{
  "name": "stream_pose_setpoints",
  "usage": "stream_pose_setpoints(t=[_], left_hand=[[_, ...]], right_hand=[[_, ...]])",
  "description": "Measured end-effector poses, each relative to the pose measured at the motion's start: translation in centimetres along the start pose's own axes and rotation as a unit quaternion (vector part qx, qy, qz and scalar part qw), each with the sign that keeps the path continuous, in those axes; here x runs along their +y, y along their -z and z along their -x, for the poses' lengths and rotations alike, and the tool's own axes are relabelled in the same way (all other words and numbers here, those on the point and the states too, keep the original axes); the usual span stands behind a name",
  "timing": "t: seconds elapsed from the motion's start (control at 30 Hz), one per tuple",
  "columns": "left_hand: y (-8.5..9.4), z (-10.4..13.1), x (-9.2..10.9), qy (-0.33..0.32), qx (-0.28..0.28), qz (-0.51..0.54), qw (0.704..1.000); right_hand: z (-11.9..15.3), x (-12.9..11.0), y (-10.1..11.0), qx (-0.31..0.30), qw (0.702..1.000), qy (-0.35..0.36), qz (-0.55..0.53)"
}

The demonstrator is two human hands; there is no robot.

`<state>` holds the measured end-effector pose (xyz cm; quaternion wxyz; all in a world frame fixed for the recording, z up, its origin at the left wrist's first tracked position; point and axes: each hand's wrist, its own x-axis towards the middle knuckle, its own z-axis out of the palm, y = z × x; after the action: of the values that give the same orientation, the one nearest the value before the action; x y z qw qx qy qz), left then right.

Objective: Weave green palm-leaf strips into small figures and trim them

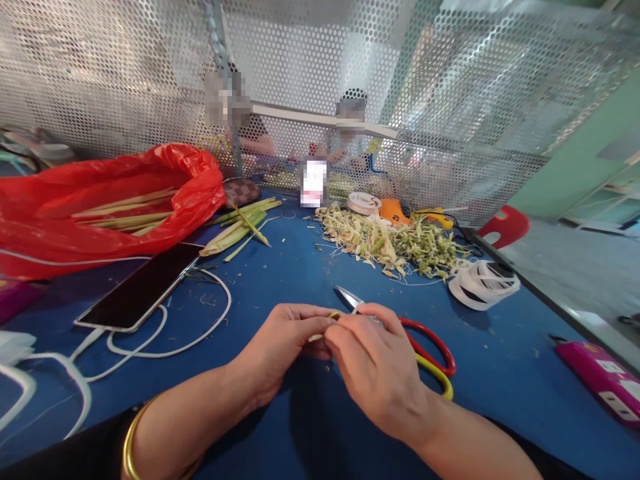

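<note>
Close together over the blue table (270,413), both hands pinch a small strip of pale green leaf (316,338); the fingers cover most of it. My left hand (280,347), with a gold bangle on its wrist, holds it from the left side. My right hand (383,370) meets it from the right, its fingertips closed. Partly hidden behind and under the right hand lie scissors (443,348) with a red and a yellow handle loop, blades pointing away to the left. Farther back is a heap of small folded leaf pieces (380,243), pale yellow to green.
At left, a red plastic bag (110,243) holds long leaves, with loose leaves (240,233) beside it. A phone (145,287) lies with a white cable (225,317). A lit phone (314,183) stands before a perforated screen (300,60). White ribbon (480,287) sits right.
</note>
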<state>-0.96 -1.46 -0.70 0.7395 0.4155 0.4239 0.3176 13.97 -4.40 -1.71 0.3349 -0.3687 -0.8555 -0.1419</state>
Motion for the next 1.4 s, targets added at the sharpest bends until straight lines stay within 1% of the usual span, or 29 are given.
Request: stream_pose_setpoints(t=[0.1, 0.23, 0.33, 0.43, 0.53, 0.6, 0.7, 0.77, 0.87, 0.93, 0.97, 1.03, 1.17, 1.23, 1.3, 1.4], left_hand=[[0.1, 0.0, 0.1, -0.006, 0.008, -0.013, 1.0], [0.1, 0.0, 0.2, -0.011, 0.021, -0.016, 1.0], [0.2, -0.1, 0.3, -0.026, 0.03, -0.016, 0.999], [0.2, -0.1, 0.3, -0.033, 0.037, -0.025, 0.998], [0.3, 0.0, 0.4, -0.025, 0.041, -0.03, 0.998], [0.2, 0.1, 0.4, -0.027, 0.042, -0.033, 0.998], [0.0, 0.0, 0.5, -0.048, 0.038, -0.039, 0.997], [-0.1, 0.0, 0.5, -0.059, 0.033, -0.038, 0.997], [-0.2, -0.1, 0.4, -0.056, 0.036, -0.03, 0.997], [-0.2, -0.1, 0.3, -0.052, 0.041, -0.029, 0.997], [-0.1, -0.1, 0.3, -0.049, 0.044, -0.03, 0.997], [-0.1, -0.1, 0.3, -0.044, 0.043, -0.03, 0.998], [0.0, -0.3, 0.3, -0.046, 0.041, -0.04, 0.997], [-0.1, -0.2, 0.3, -0.049, 0.039, -0.053, 0.997], [-0.2, -0.2, 0.2, -0.049, 0.034, -0.066, 0.996], [-0.2, -0.2, -0.2, -0.059, 0.03, -0.101, 0.993]], right_hand=[[-0.2, 0.1, 0.2, 0.025, 0.991, -0.107, -0.077], [-0.2, 0.3, 0.4, -0.013, 0.958, -0.249, -0.14], [-0.1, 0.5, 0.4, -0.033, 0.931, -0.32, -0.171], [-0.2, 0.6, 0.4, -0.042, 0.917, -0.35, -0.188], [-0.4, 0.7, 0.6, -0.051, 0.899, -0.375, -0.22], [-0.6, 0.7, 0.8, -0.053, 0.877, -0.397, -0.266], [-1.0, 0.8, 0.9, -0.057, 0.842, -0.425, -0.328], [-1.1, 0.9, 0.8, -0.06, 0.827, -0.432, -0.355], [-1.2, 1.1, 0.8, -0.065, 0.806, -0.434, -0.398], [-1.2, 1.2, 0.8, -0.068, 0.799, -0.428, -0.417], [-1.2, 1.2, 0.8, -0.069, 0.803, -0.42, -0.417], [-1.2, 1.1, 0.8, -0.072, 0.821, -0.403, -0.398], [-1.1, 0.8, 0.6, -0.086, 0.851, -0.399, -0.331], [-0.8, 0.6, 0.5, -0.08, 0.873, -0.382, -0.292], [-0.5, 0.6, 0.5, -0.062, 0.908, -0.326, -0.257], [-0.2, 0.8, 0.6, -0.046, 0.954, -0.198, -0.219]])
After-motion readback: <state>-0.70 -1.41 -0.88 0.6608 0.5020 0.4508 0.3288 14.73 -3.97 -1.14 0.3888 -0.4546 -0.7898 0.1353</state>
